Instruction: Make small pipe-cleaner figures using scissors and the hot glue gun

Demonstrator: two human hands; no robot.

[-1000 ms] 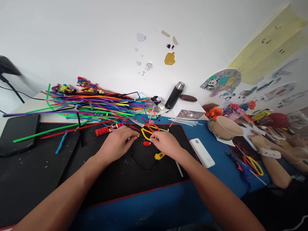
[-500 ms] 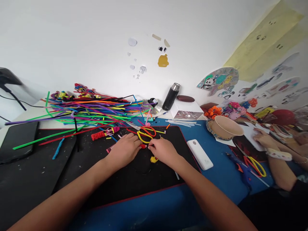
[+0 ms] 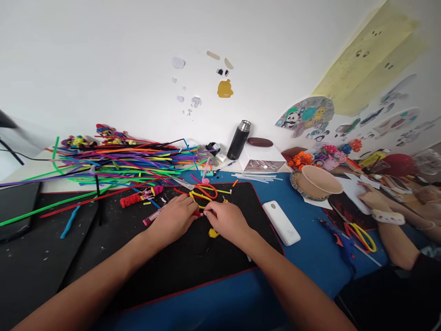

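My left hand (image 3: 175, 217) is closed on a small red piece (image 3: 197, 214), which pokes out between its fingertips. My right hand (image 3: 225, 219) has its thumb and finger pinched at the end of that piece; what lies between them is too small to make out. Both hands are over the black mat (image 3: 193, 271). Just behind them lie scissors (image 3: 206, 191) with red and yellow handles. A yellow object (image 3: 213, 233) rests below my right fingertips. Left of my left hand are a red wrapped figure (image 3: 138, 197) and a pink-labelled tube (image 3: 150, 217).
Coloured pipe cleaners (image 3: 131, 161) are heaped at the back left. A black flask (image 3: 239, 140) stands near the wall. To the right are a white power bank (image 3: 281, 223), a beige bowl (image 3: 322, 180), a blue glue gun (image 3: 341, 243) and another person's hands (image 3: 370, 197).
The whole view has shifted, so most things appear slightly further left. Both hands keep nearly the same pose around the red piece.
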